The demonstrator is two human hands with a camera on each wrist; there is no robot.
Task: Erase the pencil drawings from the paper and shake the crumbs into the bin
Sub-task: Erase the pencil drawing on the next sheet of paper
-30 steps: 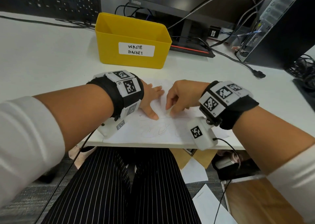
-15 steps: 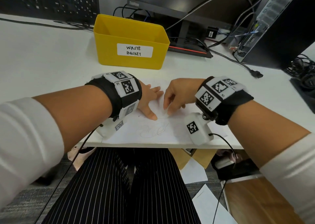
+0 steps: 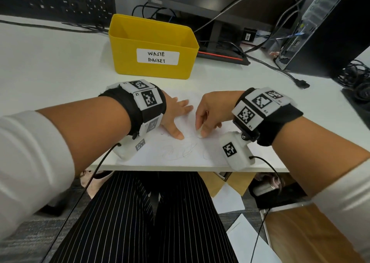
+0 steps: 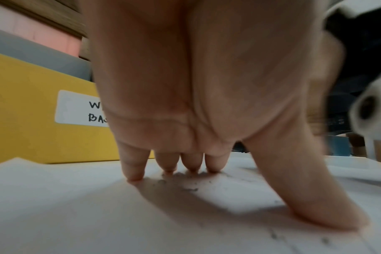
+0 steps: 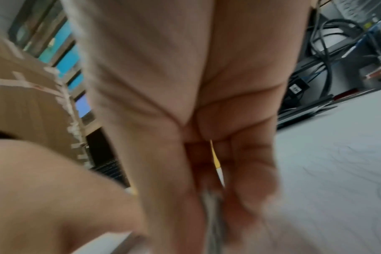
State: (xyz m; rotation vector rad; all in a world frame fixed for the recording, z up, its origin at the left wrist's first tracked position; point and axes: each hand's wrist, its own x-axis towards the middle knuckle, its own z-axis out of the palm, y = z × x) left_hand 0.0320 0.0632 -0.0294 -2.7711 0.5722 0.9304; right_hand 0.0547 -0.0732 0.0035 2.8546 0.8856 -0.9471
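Note:
A white sheet of paper (image 3: pixel 186 152) with faint pencil scribbles lies at the desk's near edge. My left hand (image 3: pixel 176 118) lies flat on the paper (image 4: pixel 76 214), fingers and thumb spread and pressing it down. Grey eraser crumbs (image 4: pixel 189 187) sit by those fingertips. My right hand (image 3: pixel 208 116) pinches a small white eraser (image 3: pixel 198 133) and holds it against the paper just right of the left thumb. The right wrist view is blurred; the eraser (image 5: pixel 211 202) shows only as a pale smear between the fingers. A yellow bin (image 3: pixel 154 46) labelled WASTE BASKET stands behind the paper.
A monitor stand (image 3: pixel 218 42) with cables is behind the bin, a computer tower (image 3: pixel 324 26) at the back right. A loose cable plug (image 3: pixel 301 83) lies on the white desk (image 3: pixel 50 72). Loose papers and boxes lie on the floor under the desk.
The right hand with the eraser has shifted slightly along the paper in a rubbing motion. The left hand stays pressed flat in the same place.

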